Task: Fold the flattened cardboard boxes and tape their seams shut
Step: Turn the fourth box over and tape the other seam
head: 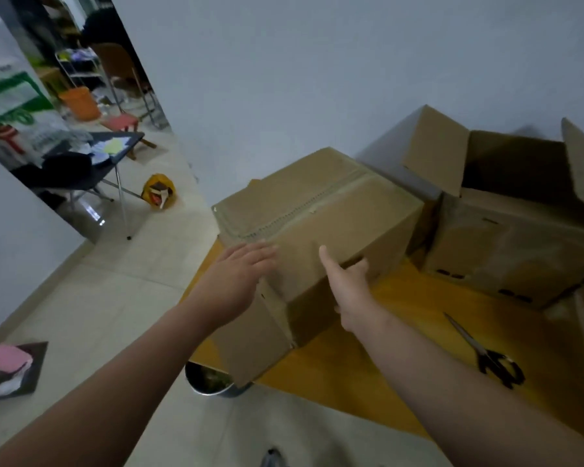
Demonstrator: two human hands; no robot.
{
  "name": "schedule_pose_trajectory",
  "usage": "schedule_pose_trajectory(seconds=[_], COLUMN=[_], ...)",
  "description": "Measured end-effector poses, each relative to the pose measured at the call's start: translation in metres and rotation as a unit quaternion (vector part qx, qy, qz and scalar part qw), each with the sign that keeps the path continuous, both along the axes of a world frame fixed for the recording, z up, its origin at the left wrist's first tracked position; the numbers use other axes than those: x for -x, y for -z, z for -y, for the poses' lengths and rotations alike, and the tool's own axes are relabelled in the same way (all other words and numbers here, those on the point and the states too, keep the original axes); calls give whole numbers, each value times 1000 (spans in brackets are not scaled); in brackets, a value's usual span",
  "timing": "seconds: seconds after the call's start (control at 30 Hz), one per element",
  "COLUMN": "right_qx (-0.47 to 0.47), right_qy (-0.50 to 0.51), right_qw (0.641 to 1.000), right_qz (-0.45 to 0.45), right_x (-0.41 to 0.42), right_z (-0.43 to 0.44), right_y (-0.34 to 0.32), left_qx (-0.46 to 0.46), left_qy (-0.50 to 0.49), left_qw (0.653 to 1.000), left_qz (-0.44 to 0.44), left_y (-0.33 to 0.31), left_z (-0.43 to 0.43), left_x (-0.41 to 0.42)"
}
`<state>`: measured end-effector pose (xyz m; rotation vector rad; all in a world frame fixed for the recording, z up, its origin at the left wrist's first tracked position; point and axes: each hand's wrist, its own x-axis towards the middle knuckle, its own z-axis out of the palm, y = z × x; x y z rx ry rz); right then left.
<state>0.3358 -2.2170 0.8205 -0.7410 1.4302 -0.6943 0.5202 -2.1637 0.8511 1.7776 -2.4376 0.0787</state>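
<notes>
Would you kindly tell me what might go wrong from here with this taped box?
1. The taped box overhangs the table edge, with only a flat left hand and the right hand on it; it may tip toward the metal bowl below.
2. The scissors lie near the right forearm; a sweep of the arm could knock them off.

Closed box [351, 214], seemingly taped, open box [506, 251] beside
</notes>
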Motion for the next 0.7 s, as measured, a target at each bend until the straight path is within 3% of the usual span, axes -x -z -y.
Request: schedule_pose_trajectory(seconds=[0.1, 0.3, 0.5, 0.7], right_qx=[-1, 17, 126, 166], right_qy=[62, 123, 45, -4], right_qw=[998, 992, 988, 977], right_qz=[1, 11, -83, -135], right_x=[-22, -34, -34, -26], right_z=[-5, 0, -8, 22], right_y=[11, 16, 23, -4], left_qx=[-81, -45, -33, -10], left_qy=[42, 134, 211, 133], left_qw=[992, 987, 976, 989], left_qz=[89, 76, 45, 69], left_y=[15, 33, 44, 40], left_z=[8, 17, 1, 13], left_x=[-30, -46, -42, -10])
